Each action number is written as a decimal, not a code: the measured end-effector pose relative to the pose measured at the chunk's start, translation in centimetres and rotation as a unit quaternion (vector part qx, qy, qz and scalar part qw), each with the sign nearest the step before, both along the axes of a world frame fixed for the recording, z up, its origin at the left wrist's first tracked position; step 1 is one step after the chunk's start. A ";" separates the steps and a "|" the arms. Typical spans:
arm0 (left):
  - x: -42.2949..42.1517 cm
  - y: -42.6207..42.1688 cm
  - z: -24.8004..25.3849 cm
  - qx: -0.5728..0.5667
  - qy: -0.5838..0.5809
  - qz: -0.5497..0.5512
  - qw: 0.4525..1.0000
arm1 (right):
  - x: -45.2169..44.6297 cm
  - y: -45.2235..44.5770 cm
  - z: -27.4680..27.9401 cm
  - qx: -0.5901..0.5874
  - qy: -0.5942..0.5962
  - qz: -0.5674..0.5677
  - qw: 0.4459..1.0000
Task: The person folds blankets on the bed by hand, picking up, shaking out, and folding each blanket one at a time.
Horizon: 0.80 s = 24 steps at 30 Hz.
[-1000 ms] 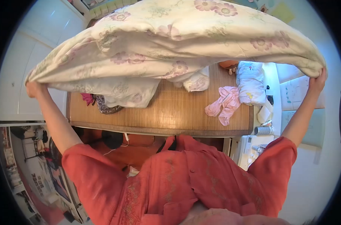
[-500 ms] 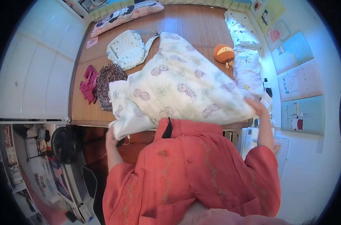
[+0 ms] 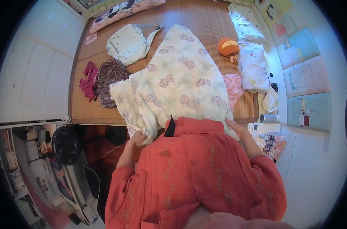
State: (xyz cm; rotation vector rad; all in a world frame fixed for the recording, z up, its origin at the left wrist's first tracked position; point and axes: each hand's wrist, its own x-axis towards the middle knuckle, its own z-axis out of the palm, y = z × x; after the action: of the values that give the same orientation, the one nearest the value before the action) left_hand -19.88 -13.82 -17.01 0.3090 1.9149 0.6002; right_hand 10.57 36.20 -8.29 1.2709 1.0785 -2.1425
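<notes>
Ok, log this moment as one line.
left hand: gripping flowered cloth | right hand: at cloth's right edge | cloth: partly spread on brown mat | pink garment: partly covered

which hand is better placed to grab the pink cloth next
Probably the right hand: it is nearer the pink cloth; the left hand grips the blanket on the opposite side.

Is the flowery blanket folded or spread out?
Partly spread: the floral blanket fans across the mat, but bunches near the left hand.
</notes>
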 end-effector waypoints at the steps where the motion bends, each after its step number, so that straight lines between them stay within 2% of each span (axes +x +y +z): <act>1: 0.1 1.2 0.6 0.045 -0.015 0.117 0.992 | 1.2 -0.5 -2.7 0.068 0.025 0.039 0.997; 2: 0.3 3.5 3.9 0.066 -0.050 0.188 0.979 | 1.9 -0.9 -3.2 0.000 0.023 0.004 1.000; 3: 0.5 5.1 5.7 0.064 -0.053 0.188 0.979 | 2.5 -1.1 -3.2 -0.001 0.019 0.004 1.000; 5: 1.0 7.2 7.5 0.122 -0.225 0.318 0.913 | 3.8 -1.4 -3.3 -0.030 -0.053 -0.024 0.998; 6: 1.5 7.7 7.6 0.119 -0.228 0.318 0.913 | 4.3 -1.5 -3.4 -0.032 -0.057 -0.025 0.998; 8: 2.4 7.9 7.5 -0.025 -0.128 0.266 0.955 | 5.4 -1.8 -4.3 -0.056 -0.107 0.099 0.988; 9: 2.4 6.9 5.8 -0.028 -0.132 0.266 0.954 | 5.9 -2.4 -4.3 -0.059 -0.112 0.100 0.987; 11: 3.3 2.6 2.3 -0.048 -0.100 0.085 0.990 | 5.2 -3.9 -2.7 0.104 -0.075 0.204 0.971; 12: 3.8 0.5 0.6 -0.056 -0.085 -0.010 0.995 | 0.6 -5.8 5.6 0.202 -0.123 0.260 0.936; 13: 4.3 -1.8 -0.9 -0.061 -0.069 -0.107 0.990 | 0.6 -6.0 5.3 0.199 -0.129 0.257 0.937; 15: 4.2 -3.2 -4.4 -0.061 -0.027 -0.303 0.951 | 1.5 -6.4 3.1 0.201 -0.133 0.176 0.955; 16: 4.2 -2.7 -3.8 -0.054 -0.026 -0.312 0.948 | 3.7 -6.1 -1.4 0.159 -0.071 0.110 0.978; 17: 4.2 -2.5 -2.7 -0.044 0.018 -0.193 0.980 | 3.7 -5.6 -4.2 0.165 -0.076 0.099 0.978; 18: 4.0 -1.9 -2.3 -0.034 0.059 -0.069 0.995 | 3.7 -5.0 -6.3 0.178 -0.061 0.042 0.981; 19: 3.1 -0.9 -3.6 -0.061 0.029 0.033 0.997 | 3.5 -4.4 -7.2 0.190 -0.047 -0.013 0.981; 20: 1.9 -0.1 -5.4 -0.092 -0.001 0.135 0.987 | 1.1 -3.7 -6.0 0.170 -0.052 -0.116 0.977; 21: -0.3 2.3 -6.0 -0.006 0.029 0.274 0.961 | -2.8 -2.1 -4.5 0.146 -0.053 -0.216 0.964; 22: -4.8 5.7 -3.7 0.021 -0.058 0.328 0.943 | -3.1 2.5 -9.1 0.197 0.032 -0.129 0.971; 23: -9.2 9.5 -0.5 0.115 0.004 0.346 0.931 | -9.0 4.1 1.0 0.391 -0.014 -0.054 0.919; 24: -14.8 11.6 0.9 0.183 0.130 0.264 0.938 | -10.8 9.8 -0.2 0.433 0.024 -0.060 0.899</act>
State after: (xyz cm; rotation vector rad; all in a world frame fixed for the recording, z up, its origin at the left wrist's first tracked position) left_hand -34.69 -2.25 -16.10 0.1027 2.1443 1.3397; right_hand -0.26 46.00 -8.50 1.6626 2.1640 -1.7975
